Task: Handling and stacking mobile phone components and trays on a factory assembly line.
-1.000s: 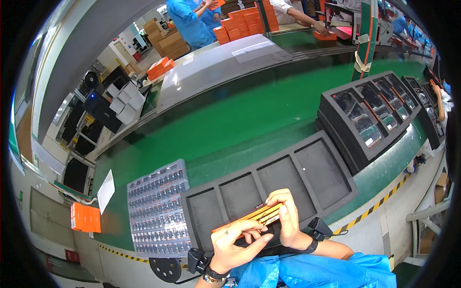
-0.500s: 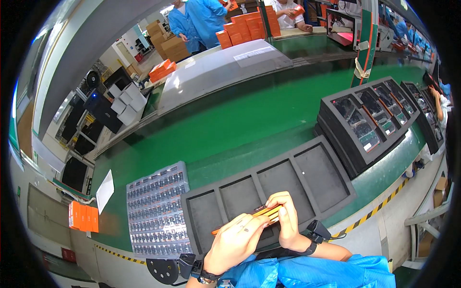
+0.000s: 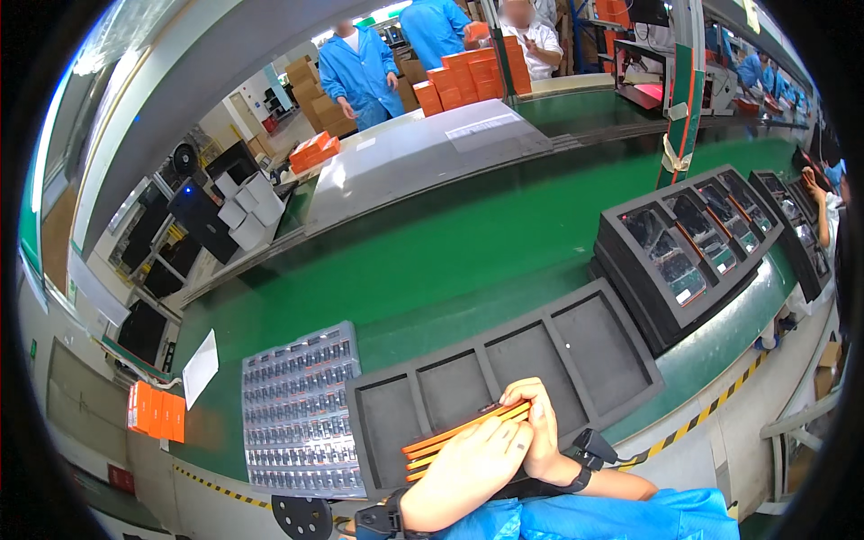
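My hands hold a stack of thin, flat, phone-like slabs with orange-yellow edges, tilted above the near side of a black foam tray. My left hand lies along the near side of the stack, fingers together and pressed against it. At the right end, my right hand grips the slabs, its fingers bent over the top corner. The slabs' broad faces are mostly hidden. Beneath them, the foam tray shows several shallow rectangular pockets. Left of it lies a clear plastic tray with rows of small dark parts.
Stacked foam trays holding dark, glossy devices stand at the right. A white sheet and orange boxes are at the far left. Beyond the green bench, people in blue and white coats work by more orange boxes.
My left hand has slid along the stack toward my right hand and flattened, uncovering the orange edges at the left end. The slabs now show as a fuller stack.
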A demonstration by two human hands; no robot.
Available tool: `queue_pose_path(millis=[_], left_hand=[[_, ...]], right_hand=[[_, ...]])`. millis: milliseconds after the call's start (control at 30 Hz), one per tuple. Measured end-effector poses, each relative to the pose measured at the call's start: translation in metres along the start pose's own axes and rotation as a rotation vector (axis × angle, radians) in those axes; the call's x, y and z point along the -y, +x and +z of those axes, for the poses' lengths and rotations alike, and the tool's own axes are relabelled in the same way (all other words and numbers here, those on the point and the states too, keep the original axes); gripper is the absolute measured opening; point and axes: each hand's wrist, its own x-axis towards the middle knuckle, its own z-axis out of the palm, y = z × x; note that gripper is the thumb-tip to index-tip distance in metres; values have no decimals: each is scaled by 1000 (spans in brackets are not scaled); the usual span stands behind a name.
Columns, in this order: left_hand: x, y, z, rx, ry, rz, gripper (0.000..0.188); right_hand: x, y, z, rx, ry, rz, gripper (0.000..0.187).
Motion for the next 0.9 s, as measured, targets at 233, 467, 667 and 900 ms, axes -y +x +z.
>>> queue_pose_path(millis=[233, 467, 667, 900], left_hand=[[4, -10, 14, -158, -66, -119, 45], [11, -30, 28, -431, -51, -125, 41], [11, -29, 29, -414, 16, -119, 36], [13, -28, 25, -345, 147, -101, 32]], right_hand=[[2, 0, 1, -9, 42, 17, 46], [4, 1, 0, -9, 10, 23, 46], [3, 0, 1, -8, 32, 27, 44], [5, 0, 1, -4, 19, 48, 45]])
